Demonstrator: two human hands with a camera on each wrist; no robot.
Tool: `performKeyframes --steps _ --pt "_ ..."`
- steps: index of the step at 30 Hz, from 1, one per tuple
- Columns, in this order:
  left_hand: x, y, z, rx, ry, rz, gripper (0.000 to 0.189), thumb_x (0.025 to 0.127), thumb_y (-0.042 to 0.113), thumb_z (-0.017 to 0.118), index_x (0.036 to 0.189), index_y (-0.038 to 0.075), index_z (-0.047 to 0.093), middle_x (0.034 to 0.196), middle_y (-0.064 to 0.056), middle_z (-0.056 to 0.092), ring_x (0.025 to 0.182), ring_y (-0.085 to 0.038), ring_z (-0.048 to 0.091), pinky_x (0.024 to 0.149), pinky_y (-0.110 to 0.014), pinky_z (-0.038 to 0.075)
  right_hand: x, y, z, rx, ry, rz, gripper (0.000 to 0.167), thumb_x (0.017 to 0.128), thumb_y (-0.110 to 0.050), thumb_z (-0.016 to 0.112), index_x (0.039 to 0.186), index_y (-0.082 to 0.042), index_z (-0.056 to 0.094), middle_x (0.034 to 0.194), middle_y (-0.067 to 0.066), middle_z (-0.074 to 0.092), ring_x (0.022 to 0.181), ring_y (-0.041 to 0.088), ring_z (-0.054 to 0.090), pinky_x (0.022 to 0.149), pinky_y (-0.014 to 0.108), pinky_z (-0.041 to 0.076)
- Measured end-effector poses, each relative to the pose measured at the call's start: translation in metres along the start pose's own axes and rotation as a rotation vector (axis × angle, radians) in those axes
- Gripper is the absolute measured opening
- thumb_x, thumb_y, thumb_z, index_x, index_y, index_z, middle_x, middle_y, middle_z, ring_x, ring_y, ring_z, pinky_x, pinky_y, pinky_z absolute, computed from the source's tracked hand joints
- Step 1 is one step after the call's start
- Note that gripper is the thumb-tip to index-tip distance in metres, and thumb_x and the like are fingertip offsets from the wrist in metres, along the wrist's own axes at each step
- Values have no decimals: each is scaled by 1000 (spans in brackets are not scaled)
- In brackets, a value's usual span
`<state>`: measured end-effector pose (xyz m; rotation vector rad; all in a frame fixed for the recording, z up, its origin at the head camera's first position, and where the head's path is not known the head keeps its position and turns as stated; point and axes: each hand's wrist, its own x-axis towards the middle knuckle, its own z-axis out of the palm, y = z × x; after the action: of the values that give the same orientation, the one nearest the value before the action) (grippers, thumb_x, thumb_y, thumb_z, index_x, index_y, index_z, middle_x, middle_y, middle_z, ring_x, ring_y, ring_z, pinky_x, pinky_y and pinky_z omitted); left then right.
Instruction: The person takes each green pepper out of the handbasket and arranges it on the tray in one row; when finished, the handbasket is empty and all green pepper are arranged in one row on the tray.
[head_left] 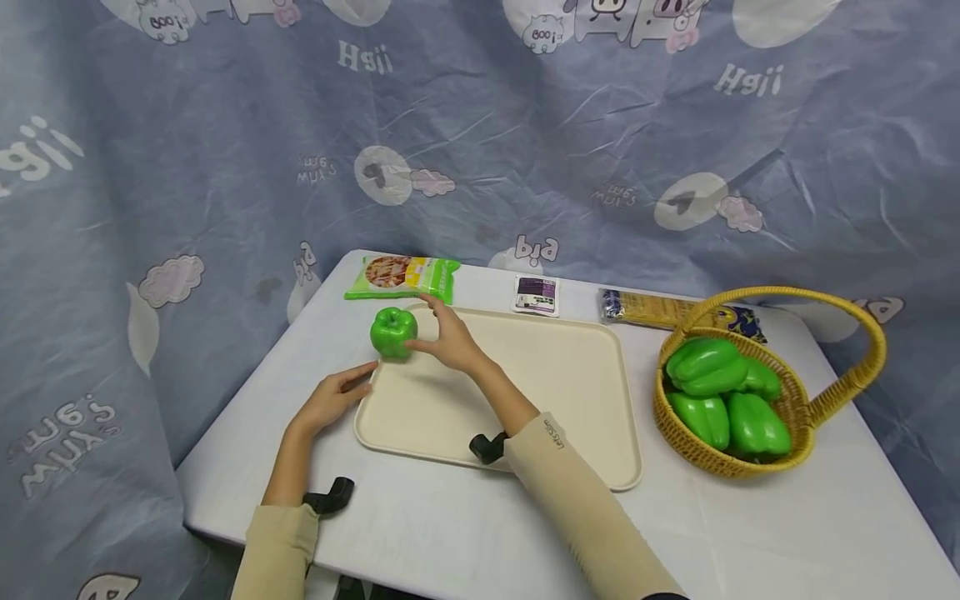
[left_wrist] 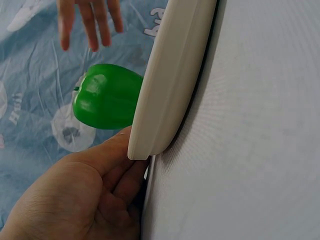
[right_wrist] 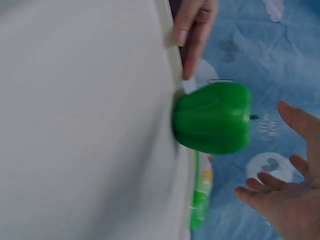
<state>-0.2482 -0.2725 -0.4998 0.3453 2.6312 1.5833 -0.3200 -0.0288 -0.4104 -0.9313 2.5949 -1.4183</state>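
Hands point(head_left: 328, 404) point(head_left: 452, 340) near green pepper point(head_left: 392, 332), left seemingly gripping tray point(head_left: 555, 375)

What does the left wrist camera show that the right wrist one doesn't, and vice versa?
Only left wrist: the outer side wall of the beige tray. Only right wrist: the tray's inner surface and part of the green food packet. Both: the green bell pepper, the left hand, the right hand and the printed blue backdrop.
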Motion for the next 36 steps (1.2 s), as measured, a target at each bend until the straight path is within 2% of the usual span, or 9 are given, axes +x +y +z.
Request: performKeyframes --steps 7,11,17,22,25,27,31,34,36 --pt "0 0 2 14 10 -1 46 93 20 56 137 7 46 139 -14 43 129 -34 35 104 -49 29 -41 -20 -53 -35 -39 -136 73 82 -22 72 143 -13 32 143 3 36 130 23 35 104 40 32" --pt "1 0 3 9 0 -3 47 94 21 56 137 8 45 140 -13 42 130 -33 34 104 -48 29 -74 -27 -83 -51 -13 -186 72 82 -27 71 142 -16 33 142 0 38 128 20 37 104 37 32" --pt "-2 0 4 9 11 -36 46 93 20 56 137 10 46 140 -13 42 130 -33 33 105 -49 28 -124 -20 -118 -36 43 -185 64 83 -25 70 139 -15 39 136 2 45 124 21 42 104 40 33" --pt "-3 2 4 13 6 -40 48 93 24 57 137 10 46 140 -14 41 130 -35 33 104 -51 27 -165 -5 -144 -128 148 -160 59 81 -18 73 134 -12 47 131 6 50 120 23 45 100 43 37" --pt "-5 3 5 -13 2 -34 48 93 23 57 137 9 45 141 -15 40 131 -35 31 105 -52 25 -188 4 -160 -191 269 -150 54 80 -11 73 130 -10 51 127 6 53 116 21 49 97 39 40" --pt "-5 3 5 -17 2 -32 48 93 22 57 137 8 45 141 -15 39 131 -36 30 105 -52 25 -202 8 -171 -191 373 -152 51 79 -2 71 127 -5 53 125 10 55 114 20 50 95 34 42" --pt "-4 3 5 26 6 -35 47 94 23 56 138 9 45 141 -14 40 131 -35 32 105 -51 27 -225 19 -190 -141 665 -114 46 78 11 67 122 6 54 119 21 54 111 15 50 92 23 42" --pt "-2 1 5 28 14 -34 47 93 23 56 137 10 46 140 -13 41 130 -34 33 105 -50 27 -237 38 -203 -125 884 -34 47 81 5 67 125 5 52 122 17 53 114 11 47 93 23 40" --pt "-2 0 5 20 15 -30 47 93 22 57 137 9 46 140 -13 41 131 -33 33 105 -50 27 -243 54 -211 -141 980 22 51 82 -1 68 130 -1 50 128 11 49 118 13 43 97 25 36"
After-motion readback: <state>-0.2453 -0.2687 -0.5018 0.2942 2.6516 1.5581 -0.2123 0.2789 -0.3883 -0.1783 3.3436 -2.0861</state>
